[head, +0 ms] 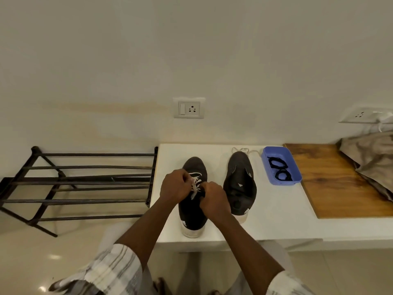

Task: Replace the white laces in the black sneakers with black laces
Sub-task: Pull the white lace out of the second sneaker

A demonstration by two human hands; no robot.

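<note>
— Where is the work?
— On the white table (276, 209). Two black sneakers stand side by side, long way from the front edge to the wall, heels at the front. The left sneaker (194, 165) is close to the left edge. The right sneaker (239, 177) shows no lace in it.
— And the blue tray (285, 183)?
— Just beside the right sneaker, toward the back edge, so the right hand is nearer to it.
— The hands?
— Both are over the middle of the left sneaker. The left hand (173, 187) pinches the white lace (196, 182), on the toe side. The right hand (214, 199) is curled at the eyelets; whether it holds lace or shoe, I cannot tell.
— The black laces (278, 165)?
— Coiled in the tray. I think the white lace must come out first, row by row toward the toe.
</note>
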